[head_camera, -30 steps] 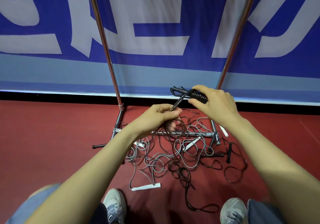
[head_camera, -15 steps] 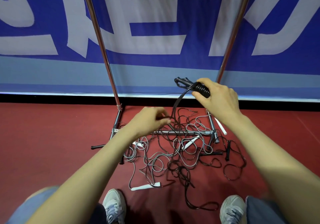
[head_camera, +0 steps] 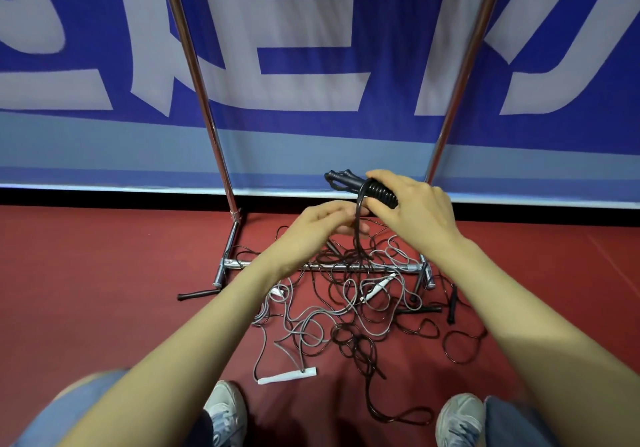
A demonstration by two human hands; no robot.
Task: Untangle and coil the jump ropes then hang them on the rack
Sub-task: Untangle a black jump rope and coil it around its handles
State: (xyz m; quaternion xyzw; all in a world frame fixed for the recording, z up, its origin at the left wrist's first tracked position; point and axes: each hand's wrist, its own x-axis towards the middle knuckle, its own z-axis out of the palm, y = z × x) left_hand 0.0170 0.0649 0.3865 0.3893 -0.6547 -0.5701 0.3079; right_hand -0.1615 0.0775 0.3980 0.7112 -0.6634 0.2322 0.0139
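Red floor (head_camera: 104, 290); right fingers (head_camera: 388, 178) clasp rope (head_camera: 381, 193), left fingers (head_camera: 334, 210) apparently pinch it.

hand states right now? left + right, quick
Left hand: closed, pinching the black rope strand.
Right hand: closed, gripping the black handles with rope wound round them.

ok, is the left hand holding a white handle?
No, the left hand pinches the black rope hanging below the right hand; a white handle lies on the floor.
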